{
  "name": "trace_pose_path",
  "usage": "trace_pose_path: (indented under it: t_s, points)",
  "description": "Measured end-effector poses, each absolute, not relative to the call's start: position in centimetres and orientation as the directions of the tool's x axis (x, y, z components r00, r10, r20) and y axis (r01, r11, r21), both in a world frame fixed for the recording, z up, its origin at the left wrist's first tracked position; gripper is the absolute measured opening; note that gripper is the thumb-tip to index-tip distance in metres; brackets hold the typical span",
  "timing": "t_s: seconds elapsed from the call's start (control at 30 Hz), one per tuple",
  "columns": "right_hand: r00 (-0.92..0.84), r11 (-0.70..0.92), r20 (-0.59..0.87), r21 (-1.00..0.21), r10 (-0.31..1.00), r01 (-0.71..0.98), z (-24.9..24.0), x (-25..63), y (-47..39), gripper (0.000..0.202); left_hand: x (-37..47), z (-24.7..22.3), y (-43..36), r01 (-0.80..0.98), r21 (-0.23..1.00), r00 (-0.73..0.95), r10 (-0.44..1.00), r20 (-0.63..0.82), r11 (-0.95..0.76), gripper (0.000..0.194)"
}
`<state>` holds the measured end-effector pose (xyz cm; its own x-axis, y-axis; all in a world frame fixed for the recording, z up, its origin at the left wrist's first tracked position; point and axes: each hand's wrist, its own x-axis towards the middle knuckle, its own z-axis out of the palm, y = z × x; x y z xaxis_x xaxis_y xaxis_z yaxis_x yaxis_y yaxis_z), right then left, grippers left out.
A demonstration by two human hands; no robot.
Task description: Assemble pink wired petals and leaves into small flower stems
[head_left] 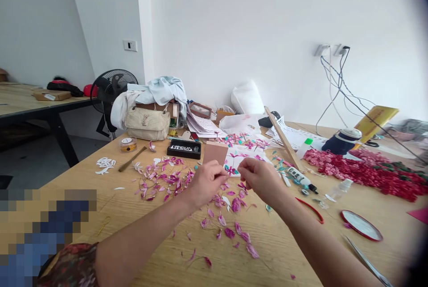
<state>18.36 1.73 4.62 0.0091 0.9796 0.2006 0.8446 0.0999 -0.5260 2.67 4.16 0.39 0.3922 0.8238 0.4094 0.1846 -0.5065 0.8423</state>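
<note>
- At centre, the left hand [207, 183] and right hand [262, 179] have closed fingertips, perhaps for precision; what they grip, I cannot tell.
- Below, loose pink-purple thin petals [236, 204] lie near, probably for reaching.

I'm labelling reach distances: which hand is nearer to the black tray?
The left. The left hand is just to the right and on the near side of the black tray; the right hand is farther off to the right.
</note>
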Motion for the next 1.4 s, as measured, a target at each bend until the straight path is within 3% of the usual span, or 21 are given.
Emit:
trace_pose_path:
  t_s: [0.07, 0.17, 0.3, 0.47, 0.57, 0.67, 0.77, 0.83, 0.87, 0.93, 1.0, 1.07, 1.13, 1.27, 1.4]
  points:
    - [-0.028, 0.194, 0.440, -0.335, 0.898, 0.922, 5.2, 18.9, 0.9, 0.017, 2.5, 0.3, 4.6, 0.039, 0.977, 0.387, 0.904, 0.180, -0.211, 0.010]
    - [-0.289, 0.444, 0.674, -0.065, 0.680, 0.894, 5.0, 19.2, -0.6, 0.020, 2.0, 0.1, 5.2, -0.190, 0.962, 0.517, 0.853, -0.074, 0.198, 0.021]
    - [-0.574, 0.655, 0.583, 0.092, 0.575, 0.750, 3.2, 19.4, -0.8, 0.036, 1.6, 0.0, 5.3, -0.266, 0.885, 0.667, 0.735, -0.117, 0.383, 0.026]
    - [-0.623, 0.699, 0.509, 0.057, 0.594, 0.713, 2.5, 19.6, 0.4, 0.031, 1.7, 0.0, 5.2, -0.251, 0.889, 0.712, 0.695, -0.098, 0.383, 0.025]
    - [-0.563, 0.662, 0.489, -0.040, 0.666, 0.749, 3.1, 18.9, 0.2, 0.026, 1.8, 0.2, 5.0, -0.204, 0.932, 0.681, 0.728, -0.084, 0.298, 0.023]
    - [-0.340, 0.478, 0.441, -0.252, 0.830, 0.841, 3.6, 17.8, 0.1, 0.019, 2.2, 0.4, 4.6, -0.060, 0.994, 0.535, 0.838, 0.107, -0.088, 0.015]
    - [-0.107, 0.212, 0.222, -0.531, 0.969, 0.820, 3.9, 17.1, 0.8, 0.017, 2.5, 0.5, 4.2, 0.177, 0.786, 0.458, 0.757, 0.466, -0.592, 0.015]
    - [-0.047, 0.098, 0.100, -0.605, 0.994, 0.790, 4.3, 17.3, 1.3, 0.017, 2.6, 0.4, 4.0, 0.250, 0.656, 0.469, 0.682, 0.562, -0.712, 0.020]
    - [-0.025, 0.077, 0.096, -0.588, 0.995, 0.805, 4.5, 17.6, 1.5, 0.017, 2.6, 0.3, 4.1, 0.255, 0.662, 0.460, 0.690, 0.558, -0.705, 0.020]
    - [0.002, 0.108, 0.235, -0.456, 0.972, 0.883, 5.1, 18.3, 1.3, 0.016, 2.5, 0.3, 4.3, 0.202, 0.802, 0.418, 0.790, 0.449, -0.562, 0.015]
    - [-0.076, 0.227, 0.483, -0.262, 0.872, 0.938, 5.4, 18.9, 0.6, 0.015, 2.3, 0.2, 4.7, 0.056, 0.966, 0.417, 0.885, 0.208, -0.253, 0.011]
    - [-0.275, 0.421, 0.650, -0.078, 0.708, 0.904, 5.3, 19.2, -0.3, 0.017, 2.0, 0.1, 5.0, -0.114, 0.990, 0.501, 0.865, -0.014, 0.082, 0.015]
    - [-0.469, 0.591, 0.657, 0.044, 0.590, 0.805, 4.7, 19.3, -0.9, 0.024, 1.8, 0.1, 5.2, -0.221, 0.934, 0.606, 0.790, -0.093, 0.280, 0.021]
    - [-0.622, 0.686, 0.543, 0.110, 0.565, 0.719, 3.2, 19.3, -0.4, 0.034, 1.5, 0.0, 5.1, -0.255, 0.890, 0.713, 0.696, -0.090, 0.377, 0.024]
    - [-0.608, 0.695, 0.510, 0.026, 0.609, 0.719, 3.2, 19.1, 0.1, 0.028, 1.6, 0.2, 4.8, -0.223, 0.917, 0.715, 0.695, -0.077, 0.331, 0.023]
